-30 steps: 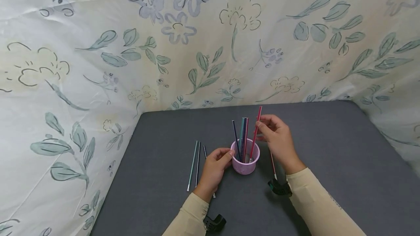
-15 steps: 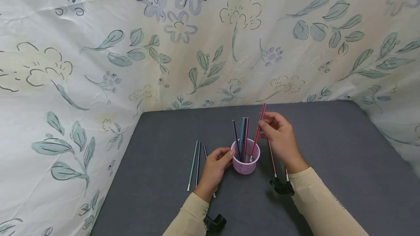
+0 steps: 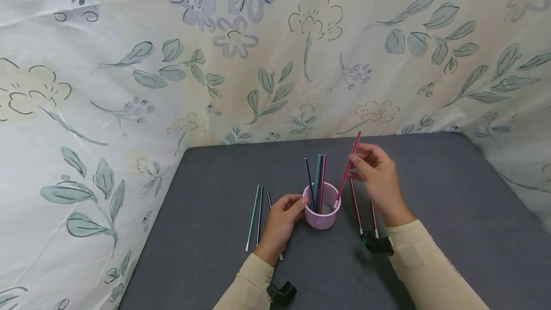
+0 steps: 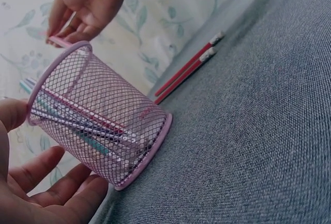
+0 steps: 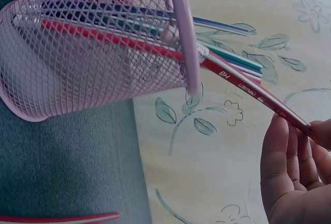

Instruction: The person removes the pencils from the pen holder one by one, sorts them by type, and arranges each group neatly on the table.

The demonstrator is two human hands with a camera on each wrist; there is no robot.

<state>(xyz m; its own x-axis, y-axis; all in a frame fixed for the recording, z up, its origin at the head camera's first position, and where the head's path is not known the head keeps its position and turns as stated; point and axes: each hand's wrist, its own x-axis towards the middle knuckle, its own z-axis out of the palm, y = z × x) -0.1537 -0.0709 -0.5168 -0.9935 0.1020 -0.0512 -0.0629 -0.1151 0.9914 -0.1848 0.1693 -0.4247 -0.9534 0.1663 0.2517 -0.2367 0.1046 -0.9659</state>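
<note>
A pink mesh pencil cup (image 3: 320,222) stands on the grey tabletop, with several pencils (image 3: 323,171) in teal, dark blue and red leaning inside it. My left hand (image 3: 280,219) holds the cup from the left, thumb at the rim and fingers along the mesh side. Between thumb and fingertips, my right hand (image 3: 379,183) pinches a red pencil (image 3: 344,181) above the right side of the cup. This pencil slants up to the right. Its white eraser end (image 5: 201,52) is right at the rim in the right wrist view.
Two red pencils (image 4: 189,66) lie side by side right of the cup. Left of the left hand lie a green pencil (image 3: 253,216) and dark ones (image 3: 259,216), one partly hidden by that hand. A floral cloth (image 3: 267,51) hangs behind the table.
My right hand has moved right and slightly up with the red pencil, whose lower end has risen from inside the cup to the rim. The left hand and cup have stayed put.
</note>
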